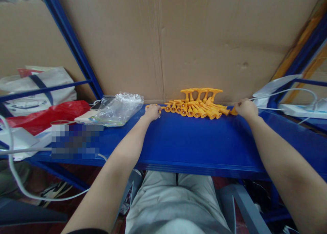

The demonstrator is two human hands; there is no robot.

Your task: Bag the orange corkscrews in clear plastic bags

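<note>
On blue shelf (178, 142), orange parts (196, 107) rowed left-right

Orange plastic parts (196, 106), funnel-ended with T-shaped handles, lie heaped between both hands; one touches the left hand (152, 112), another the right hand (245, 108).

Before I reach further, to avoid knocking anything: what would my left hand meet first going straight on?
Probably the cardboard wall behind the blue table; the left hand already grips an orange plastic part, and depth is unclear.
</note>
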